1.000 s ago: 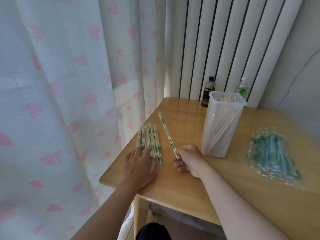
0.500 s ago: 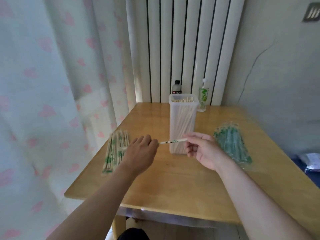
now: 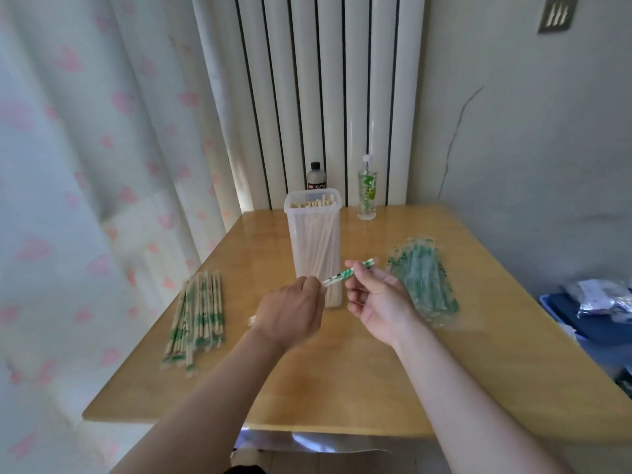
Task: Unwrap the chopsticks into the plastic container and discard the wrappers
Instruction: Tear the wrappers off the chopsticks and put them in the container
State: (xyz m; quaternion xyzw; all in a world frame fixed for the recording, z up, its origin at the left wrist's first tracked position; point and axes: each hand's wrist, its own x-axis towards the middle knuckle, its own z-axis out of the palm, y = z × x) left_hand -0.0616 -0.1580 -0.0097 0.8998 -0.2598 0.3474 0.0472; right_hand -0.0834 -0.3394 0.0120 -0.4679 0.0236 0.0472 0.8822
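One wrapped pair of chopsticks point(image 3: 342, 274), in a white and green sleeve, is held above the table between my two hands. My left hand point(image 3: 290, 311) pinches its near end and my right hand point(image 3: 378, 301) pinches it close to the far end. Just behind it stands a tall clear plastic container point(image 3: 313, 234), open on top, holding several bare chopsticks. Several more wrapped chopsticks point(image 3: 198, 316) lie in a bundle on the left of the wooden table point(image 3: 342, 381). A heap of empty green-printed wrappers point(image 3: 424, 282) lies on the right.
A dark bottle point(image 3: 316, 177) and a clear green-labelled bottle point(image 3: 367, 191) stand at the table's back edge by the ribbed wall. A heart-patterned curtain point(image 3: 85, 165) hangs along the left side. A blue bin with bags point(image 3: 595, 309) sits beyond the right edge.
A second ago my right hand held the wrapped pair alone, left hand on the bundle. My left hand then rose and took its other end. The view has swung right.
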